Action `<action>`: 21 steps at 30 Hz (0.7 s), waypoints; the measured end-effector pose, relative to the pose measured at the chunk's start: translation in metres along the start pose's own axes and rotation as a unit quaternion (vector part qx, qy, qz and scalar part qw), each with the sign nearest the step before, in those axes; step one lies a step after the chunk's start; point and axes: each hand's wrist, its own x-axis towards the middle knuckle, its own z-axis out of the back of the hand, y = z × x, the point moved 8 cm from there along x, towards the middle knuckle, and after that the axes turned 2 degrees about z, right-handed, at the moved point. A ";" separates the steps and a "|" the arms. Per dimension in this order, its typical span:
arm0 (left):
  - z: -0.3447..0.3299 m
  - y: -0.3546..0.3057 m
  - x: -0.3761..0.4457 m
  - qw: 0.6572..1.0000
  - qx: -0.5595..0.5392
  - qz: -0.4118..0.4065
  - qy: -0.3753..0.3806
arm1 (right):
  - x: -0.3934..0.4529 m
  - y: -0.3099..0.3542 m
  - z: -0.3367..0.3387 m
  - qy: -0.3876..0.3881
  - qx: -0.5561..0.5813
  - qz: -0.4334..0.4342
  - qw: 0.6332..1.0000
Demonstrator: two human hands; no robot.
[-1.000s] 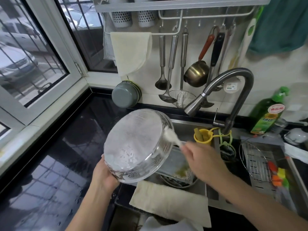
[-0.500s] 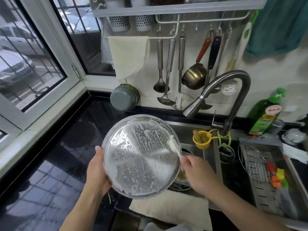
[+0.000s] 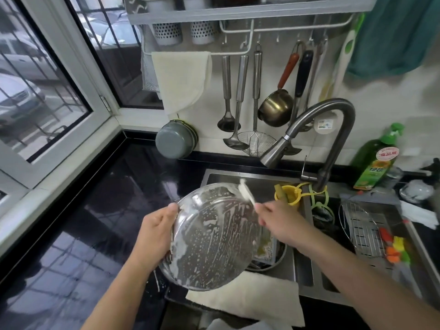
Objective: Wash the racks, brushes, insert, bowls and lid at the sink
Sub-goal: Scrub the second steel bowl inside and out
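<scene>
The left hand (image 3: 156, 234) grips the round shiny steel bowl (image 3: 212, 236) at its left rim, with the thumb on the rim edge, and holds it tilted above the near left corner of the steel sink (image 3: 252, 177). White soap foam in streaks and dots covers the surface of the bowl that faces the camera. The right hand (image 3: 279, 221) is closed around the handle of a small white brush (image 3: 245, 190), and the foamy head of the brush touches the upper right rim of the bowl. Under the bowl, inside the sink, lie more steel dishes, partly hidden. A cream cloth (image 3: 250, 303) hangs over the front edge of the sink. The curved dark metal tap (image 3: 321, 129) stands behind the sink, and a yellow cup-shaped holder (image 3: 287, 194) hangs at its foot. To the right, a wire steel rack (image 3: 362, 227) lies on a perforated tray, with silicone brushes with coloured heads (image 3: 395, 248) just beside it. The black glossy bench (image 3: 78, 222) is to the left of the sink.
</scene>
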 end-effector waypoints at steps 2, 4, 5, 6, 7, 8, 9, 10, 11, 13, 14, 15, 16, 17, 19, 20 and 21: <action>0.020 0.016 0.004 0.998 0.003 0.012 -0.060 | 0.000 -0.051 -0.020 0.019 0.010 -0.093 0.995; 0.045 0.024 0.010 0.991 0.008 0.016 -0.130 | -0.006 -0.086 -0.040 0.024 0.021 -0.154 0.988; 0.057 0.021 0.014 0.987 0.014 0.006 -0.158 | -0.007 -0.091 -0.046 0.017 0.026 -0.157 0.987; 0.067 0.013 0.017 0.983 0.033 -0.012 -0.180 | -0.007 -0.091 -0.051 0.007 0.032 -0.153 0.988; 0.074 0.002 0.021 0.978 0.069 -0.035 -0.193 | -0.008 -0.086 -0.054 -0.005 0.040 -0.144 0.989; 0.078 -0.010 0.025 0.973 0.118 -0.057 -0.190 | -0.008 -0.082 -0.055 -0.016 0.051 -0.138 0.989; 0.078 -0.020 0.030 0.967 0.170 -0.077 -0.171 | -0.007 -0.078 -0.056 -0.025 0.062 -0.134 0.989; 0.075 -0.023 0.035 0.961 0.221 -0.093 -0.135 | -0.006 -0.076 -0.057 -0.032 0.072 -0.134 0.988; 0.069 -0.022 0.039 0.951 0.275 -0.111 -0.088 | -0.006 -0.075 -0.060 -0.036 0.078 -0.136 0.987; 0.051 -0.013 0.038 0.888 0.417 -0.196 -0.006 | -0.007 -0.073 -0.065 -0.040 0.075 -0.137 0.987; 0.039 -0.004 0.032 0.839 0.476 -0.262 0.023 | -0.008 -0.073 -0.068 -0.042 0.072 -0.135 0.987; 0.028 0.011 0.025 0.794 0.513 -0.321 0.056 | -0.008 -0.072 -0.070 -0.044 0.071 -0.133 0.988; 0.018 0.030 0.016 0.758 0.541 -0.350 0.103 | -0.009 -0.070 -0.072 -0.046 0.070 -0.131 0.988; 0.009 0.055 0.007 0.728 0.560 -0.367 0.150 | -0.010 -0.069 -0.075 -0.048 0.066 -0.132 0.988; 0.000 0.099 -0.012 0.687 0.580 -0.385 0.208 | -0.011 -0.069 -0.083 -0.046 0.044 -0.131 0.989; -0.003 0.120 -0.020 0.673 0.593 -0.383 0.221 | -0.011 -0.068 -0.088 -0.042 0.032 -0.129 0.990; -0.005 0.135 -0.028 0.667 0.596 -0.387 0.223 | -0.012 -0.067 -0.094 -0.037 0.021 -0.126 0.991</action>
